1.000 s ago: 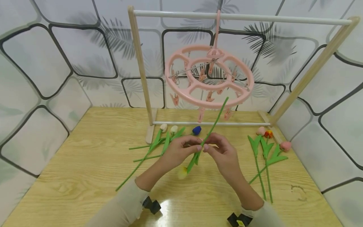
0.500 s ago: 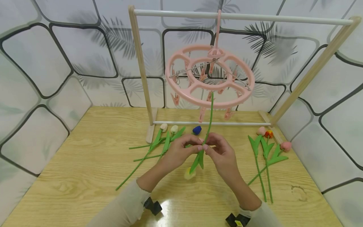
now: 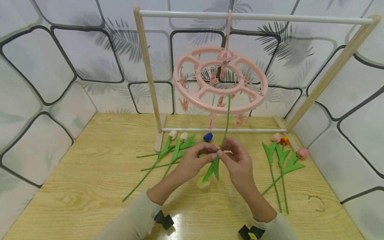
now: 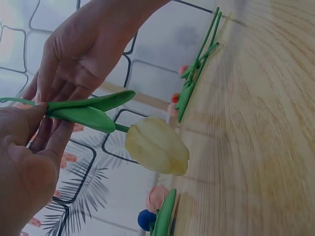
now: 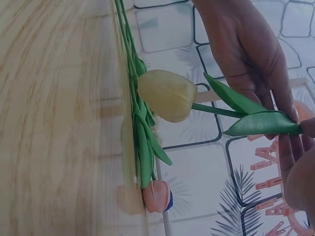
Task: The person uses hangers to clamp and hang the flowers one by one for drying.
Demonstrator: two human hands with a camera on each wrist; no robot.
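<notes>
A pale yellow artificial tulip [image 3: 203, 182] hangs head down between my hands, its long green stem pointing up in front of the round pink clip hanger [image 3: 204, 104]. My left hand [image 3: 194, 160] pinches the stem by the leaf bases between thumb and fingers. Right beside it, my right hand [image 3: 239, 162] pinches the same spot, thumb tips nearly together. In the left wrist view the tulip's bloom [image 4: 157, 146] and two leaves stick out past the fingers. The right wrist view shows the bloom [image 5: 167, 95] over the tabletop, with part of the right hand cut off.
White tulips [image 3: 184, 136] and a blue tulip [image 3: 208, 137] lie left of centre on the wooden table [image 3: 90, 173]. Pink tulips [image 3: 302, 154] and an orange-red tulip [image 3: 284, 141] lie at right. The hanger, with several dangling clips, hangs from a white rail [image 3: 285, 18].
The tulip has turned in my fingers: its stem swung from leaning right to nearly upright, and the bloom shifted right. Both hands still pinch it and have moved slightly.
</notes>
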